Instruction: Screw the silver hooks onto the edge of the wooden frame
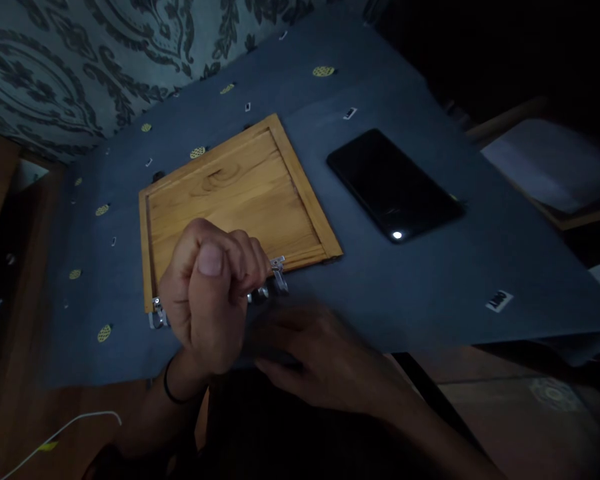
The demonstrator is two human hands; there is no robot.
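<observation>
My left hand [207,297] is raised in a fist, thumb folded on top, with nothing visible in it. A dark band circles that wrist. Behind the fist lies a framed wooden panel [230,193] on the table, its near edge partly covered by the hand. Shiny metal fittings [280,275] sit along this edge, one beside the fist and another at the near left corner [157,313]. Lower down, my right hand [325,360] is blurred, its thumb and fingers apart, with no held thing visible. It is close to the table's front edge, below the fittings.
A dark phone [395,187] with a lit light lies right of the panel on a blue patterned tablecloth [430,287]. Patterned wallpaper [105,60] rises behind. A white cable [75,420] runs at lower left. A pale thing [550,163] lies beyond the table's right edge.
</observation>
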